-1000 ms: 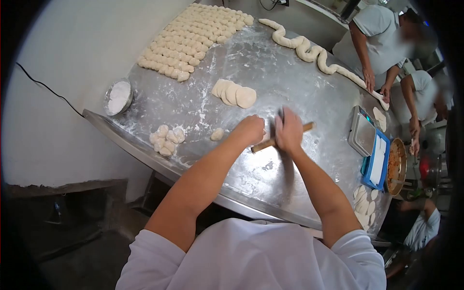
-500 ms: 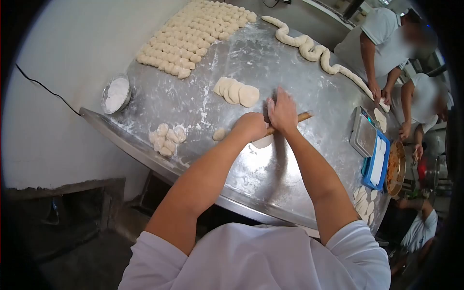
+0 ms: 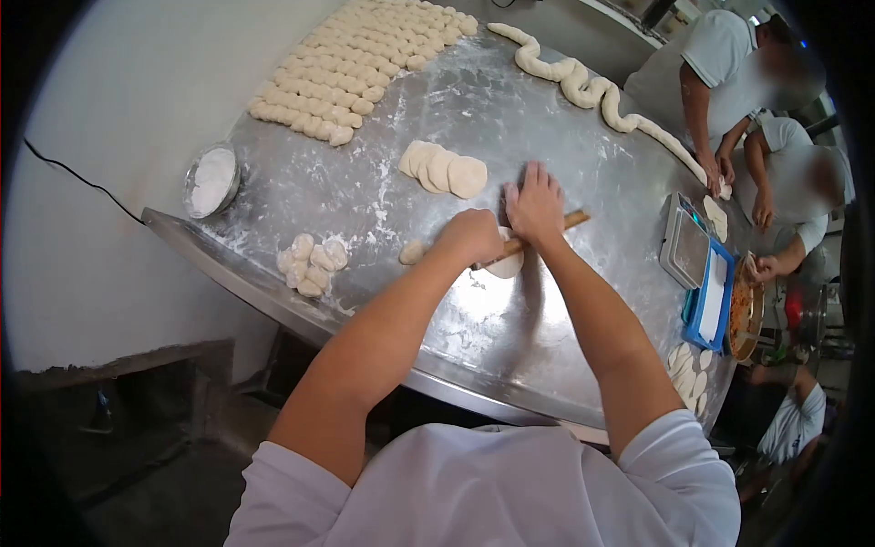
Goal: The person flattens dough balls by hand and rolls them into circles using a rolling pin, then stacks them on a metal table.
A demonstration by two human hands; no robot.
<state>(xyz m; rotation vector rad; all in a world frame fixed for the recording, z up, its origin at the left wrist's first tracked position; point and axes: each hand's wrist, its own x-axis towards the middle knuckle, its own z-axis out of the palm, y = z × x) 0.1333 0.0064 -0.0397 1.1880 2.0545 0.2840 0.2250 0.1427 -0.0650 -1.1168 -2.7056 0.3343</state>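
A wooden rolling pin (image 3: 576, 219) lies slanted across a thin dough round (image 3: 506, 266) on the floury metal table. My right hand (image 3: 536, 205) rests its palm on the pin, fingers stretched forward. My left hand (image 3: 472, 235) is closed at the round's left edge; its fingertips are hidden, but it appears to pinch the dough. The pin's near end shows just below that hand. To the left sits one small flattened dough piece (image 3: 412, 252). Beyond my hands, several rolled dough rounds (image 3: 468, 177) overlap in a row.
Rows of dough balls (image 3: 319, 87) fill the far left. A flour bowl (image 3: 212, 180) and dough pieces (image 3: 310, 264) are nearer. A long dough rope (image 3: 583, 89) reaches co-workers' hands. At right stand a scale (image 3: 685, 244), blue tray (image 3: 709, 296), filling bowl (image 3: 746, 314) and dough pieces (image 3: 685, 372).
The rolling pin has shifted slightly over the dough round, and more of the round shows below it. At right, a co-worker's hand has moved to the filling bowl's rim.
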